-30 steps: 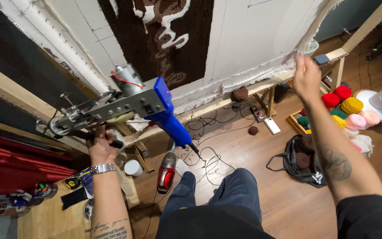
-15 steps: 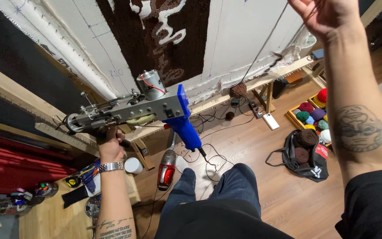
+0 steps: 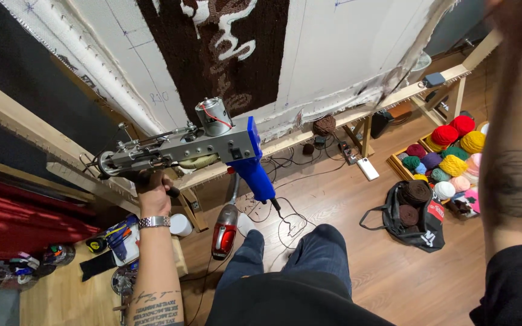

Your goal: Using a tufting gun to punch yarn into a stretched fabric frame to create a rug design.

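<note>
My left hand (image 3: 152, 188) grips the lower front handle of a grey metal tufting gun (image 3: 176, 152) with a blue rear grip (image 3: 254, 166). I hold the gun level, just in front of the white cloth (image 3: 333, 48) stretched on a wooden frame (image 3: 7, 99). A brown tufted patch with a white swirl (image 3: 225, 54) fills the cloth's middle. My right arm, tattooed on the forearm, rises along the right edge. My right hand (image 3: 518, 18) is a blur at the top corner, and its fingers are not readable. My knees in blue jeans (image 3: 297, 253) are below.
A crate of coloured yarn balls (image 3: 448, 157) stands at the right, with a black bag of brown yarn (image 3: 415, 208) beside it. A red hand vacuum (image 3: 225, 232), cables and a power strip (image 3: 367, 169) lie on the wooden floor. A side table with tools (image 3: 61, 290) is at the lower left.
My right hand has lifted from the frame's lower edge up to the top corner of the view. The tufting gun has shifted slightly right with my left hand still on it.
</note>
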